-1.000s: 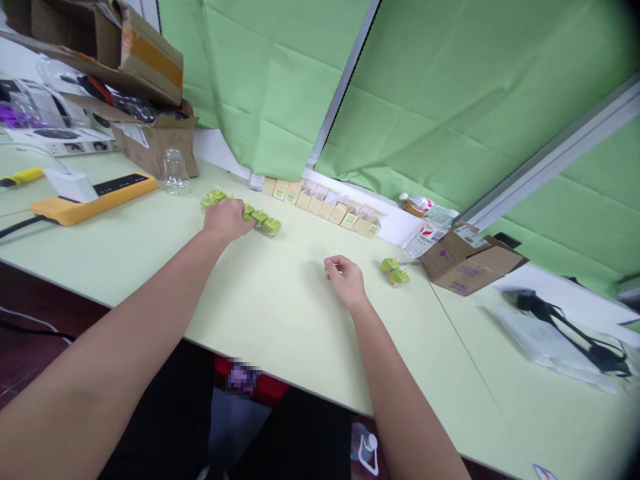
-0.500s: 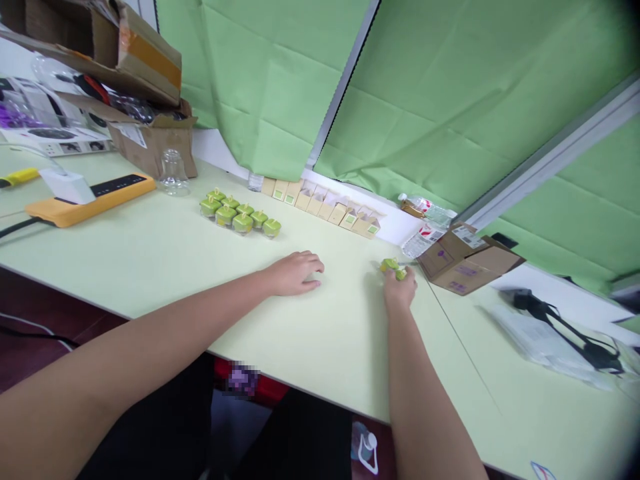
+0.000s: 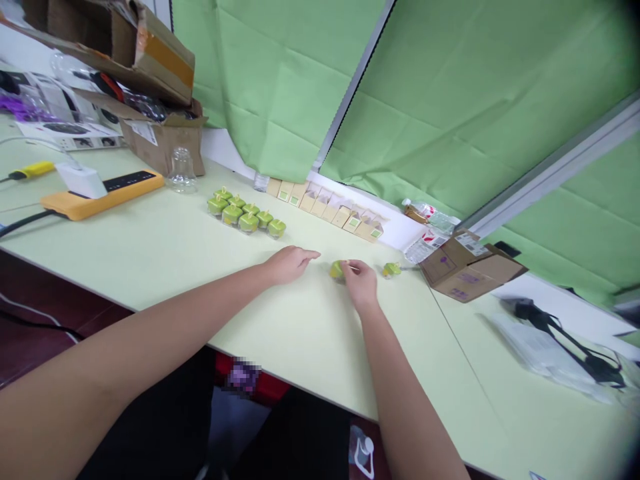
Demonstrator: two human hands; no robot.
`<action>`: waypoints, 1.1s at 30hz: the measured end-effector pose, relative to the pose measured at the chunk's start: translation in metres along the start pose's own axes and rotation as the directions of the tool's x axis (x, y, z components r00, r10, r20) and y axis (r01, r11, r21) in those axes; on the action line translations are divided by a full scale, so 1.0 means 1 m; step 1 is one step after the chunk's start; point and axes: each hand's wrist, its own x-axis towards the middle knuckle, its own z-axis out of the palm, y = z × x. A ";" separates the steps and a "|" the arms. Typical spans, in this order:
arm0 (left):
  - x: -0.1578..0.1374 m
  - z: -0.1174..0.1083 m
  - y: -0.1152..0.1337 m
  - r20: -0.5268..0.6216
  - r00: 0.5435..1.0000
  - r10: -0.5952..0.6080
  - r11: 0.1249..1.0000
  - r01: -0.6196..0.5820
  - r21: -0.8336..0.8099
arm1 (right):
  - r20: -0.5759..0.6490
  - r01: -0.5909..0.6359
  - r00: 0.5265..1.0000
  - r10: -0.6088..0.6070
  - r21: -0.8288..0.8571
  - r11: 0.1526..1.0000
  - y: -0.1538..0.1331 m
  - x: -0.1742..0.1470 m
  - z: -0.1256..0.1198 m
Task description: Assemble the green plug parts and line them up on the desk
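Head view: right hand (image 3: 361, 283) pinches a small green cap-shaped plastic piece (image 3: 337, 269), fingers closed on it. Left hand (image 3: 289, 262), fingers loosely apart and flat on the pale green table (image 3: 165, 253), lies just left of that piece.

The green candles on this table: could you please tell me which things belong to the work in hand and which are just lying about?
In hand:
- right hand holding a green candle
- left hand flat beside it
- loose candle
- candle group
- row of small boxes

Lying about:
- yellow power strip
- glass bottle
- cardboard box
- black cable
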 end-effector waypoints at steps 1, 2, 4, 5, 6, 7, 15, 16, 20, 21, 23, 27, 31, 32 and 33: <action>0.000 0.000 0.001 0.000 1.000 0.005 1.000 -0.005 0.006 | 0.108 0.082 0.990 -0.090 0.076 0.994 -0.008 -0.007 0.009; -0.001 0.000 0.001 0.002 1.000 0.011 1.000 -0.011 0.003 | 0.193 0.138 0.967 -0.164 0.141 0.980 -0.015 -0.013 0.016; -0.003 -0.001 0.003 0.016 1.000 0.027 0.999 -0.027 -0.034 | 0.284 0.182 0.926 -0.248 0.241 0.953 -0.024 -0.021 0.024; -0.004 -0.001 0.005 0.026 0.999 0.037 0.997 -0.036 -0.065 | 0.307 0.184 0.914 -0.267 0.273 0.944 -0.026 -0.024 0.025; -0.005 -0.001 0.007 0.038 0.998 0.050 0.995 -0.046 -0.093 | 0.322 0.180 0.905 -0.277 0.299 0.937 -0.027 -0.025 0.025; -0.006 -0.001 0.009 0.052 0.997 0.064 0.992 -0.058 -0.114 | 0.330 0.174 0.901 -0.282 0.321 0.931 -0.028 -0.026 0.024; -0.007 0.002 0.020 0.061 0.998 0.029 0.995 -0.023 -0.095 | 0.424 0.004 0.887 -0.185 0.392 0.920 -0.031 -0.030 0.018; -0.006 0.002 0.019 0.056 0.998 0.024 0.995 -0.019 -0.097 | 0.424 0.001 0.887 -0.183 0.395 0.919 -0.032 -0.030 0.019; -0.004 0.000 0.019 0.030 1.000 -0.007 0.995 0.010 -0.101 | 0.403 -0.006 0.897 -0.180 0.417 0.909 -0.036 -0.032 0.022; -0.003 -0.001 0.020 0.021 1.000 -0.018 0.995 0.020 -0.098 | 0.402 -0.026 0.900 -0.168 0.435 0.900 -0.037 -0.032 0.022; -0.003 -0.002 0.019 0.010 1.000 -0.029 0.996 0.029 -0.089 | 0.405 -0.090 0.904 -0.135 0.490 0.867 -0.037 -0.031 0.021; -0.002 -0.001 0.011 0.022 0.999 -0.043 0.994 0.045 -0.097 | 0.374 -0.251 0.927 -0.005 0.632 0.733 -0.033 -0.023 0.013; 0.000 0.002 -0.004 -0.029 0.995 -0.092 0.993 0.090 -0.082 | 0.393 -0.424 0.898 0.199 0.644 0.637 -0.023 -0.012 0.003; 0.001 0.002 -0.007 -0.045 0.994 -0.101 0.993 0.098 -0.063 | 0.416 -0.459 0.881 0.227 0.631 0.626 -0.021 -0.010 0.001; 0.001 0.003 -0.009 -0.062 0.993 -0.105 0.994 0.103 -0.038 | 0.441 -0.480 0.867 0.230 0.622 0.619 -0.020 -0.009 0.000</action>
